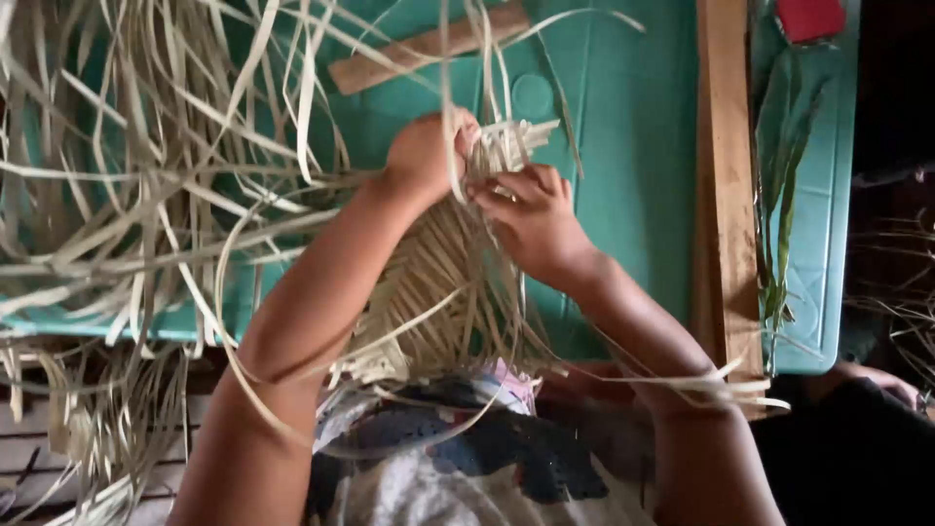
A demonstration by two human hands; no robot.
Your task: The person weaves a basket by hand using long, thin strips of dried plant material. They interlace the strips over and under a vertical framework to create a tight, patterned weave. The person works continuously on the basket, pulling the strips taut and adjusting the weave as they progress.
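the half-woven mat of pale straw strips [443, 282] lies in front of my chest on the teal table [623, 127]. my left hand [429, 151] pinches strips at its top edge, and my right hand [536, 224] grips the weave just beside it. loose strips [127, 195] sprawl left; a wooden slat [726, 185] and green leaves [784, 185] lie right.

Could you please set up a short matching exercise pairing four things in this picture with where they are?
Things:
1. woven mat
2. loose strips
3. wooden stick
4. green leaves

Places:
A. far right, beyond the upright plank
B. between the left hand and right hand
C. top middle, lying slantwise on the teal surface
D. heaped on the left

Pairs: 1-B, 2-D, 3-C, 4-A
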